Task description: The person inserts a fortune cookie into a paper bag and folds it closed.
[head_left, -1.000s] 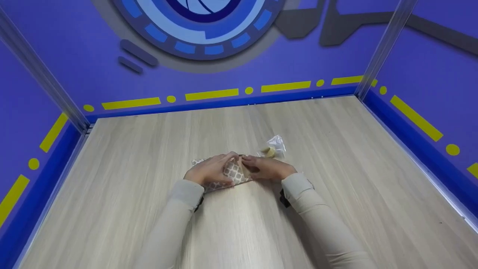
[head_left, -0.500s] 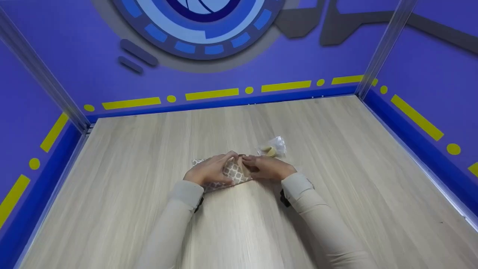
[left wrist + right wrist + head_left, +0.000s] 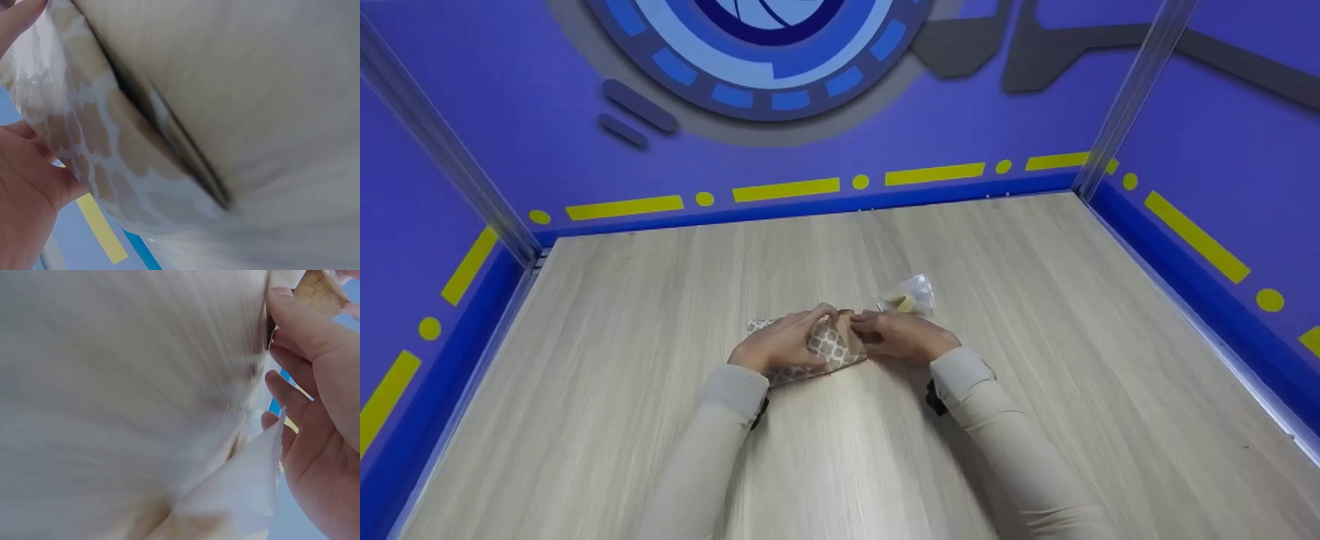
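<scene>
A flat package in tan paper with a white lattice pattern (image 3: 828, 343) lies on the table under both hands. My left hand (image 3: 786, 341) grips it from above, the thumb on the near side and fingers on the far side. At its right end, a plain brown fold (image 3: 849, 330) stands up, and my right hand (image 3: 906, 336) pinches its edge. The left wrist view shows the glossy patterned paper (image 3: 93, 121) with a dark gap along one edge. In the right wrist view, the thumb (image 3: 306, 323) presses near a brown piece (image 3: 320, 293); the exact contact is partly hidden.
Just beyond the right hand lies a clear plastic bag (image 3: 919, 289) with a small yellowish curved thing (image 3: 903, 302) in or under it. The wooden table (image 3: 675, 285) meets blue-purple walls (image 3: 810, 169) at the back and sides.
My right hand has shifted slightly to the right, showing more of the brown fold. My left hand and the package have stayed in place.
</scene>
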Demonstrator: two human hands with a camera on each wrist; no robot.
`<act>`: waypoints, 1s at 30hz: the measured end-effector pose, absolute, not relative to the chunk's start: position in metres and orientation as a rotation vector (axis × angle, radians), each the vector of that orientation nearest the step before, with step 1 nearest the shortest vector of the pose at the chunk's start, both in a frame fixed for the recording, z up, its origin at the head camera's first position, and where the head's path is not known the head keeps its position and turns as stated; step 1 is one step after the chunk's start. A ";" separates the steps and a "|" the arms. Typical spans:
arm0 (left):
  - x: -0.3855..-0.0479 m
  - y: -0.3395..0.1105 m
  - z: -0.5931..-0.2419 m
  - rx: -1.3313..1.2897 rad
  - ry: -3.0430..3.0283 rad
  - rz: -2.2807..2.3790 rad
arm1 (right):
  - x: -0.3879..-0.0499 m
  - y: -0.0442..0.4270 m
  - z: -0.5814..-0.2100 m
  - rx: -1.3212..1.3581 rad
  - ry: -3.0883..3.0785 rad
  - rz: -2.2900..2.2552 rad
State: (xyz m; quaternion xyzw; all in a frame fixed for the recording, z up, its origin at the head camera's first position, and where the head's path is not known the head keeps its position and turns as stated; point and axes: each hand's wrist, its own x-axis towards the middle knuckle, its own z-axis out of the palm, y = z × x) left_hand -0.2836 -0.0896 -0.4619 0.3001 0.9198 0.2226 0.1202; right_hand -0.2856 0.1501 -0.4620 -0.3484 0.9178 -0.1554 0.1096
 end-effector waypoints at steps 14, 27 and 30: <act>-0.282 -0.091 -0.465 0.889 2.681 0.682 | -0.285 0.165 -0.462 -1.003 2.700 -0.683; -0.283 -0.091 -0.462 0.881 2.678 0.691 | -0.283 0.189 -0.443 -0.713 2.690 -0.813; -0.282 -0.091 -0.463 0.884 2.674 0.689 | -0.283 0.196 -0.442 -0.732 2.701 -0.812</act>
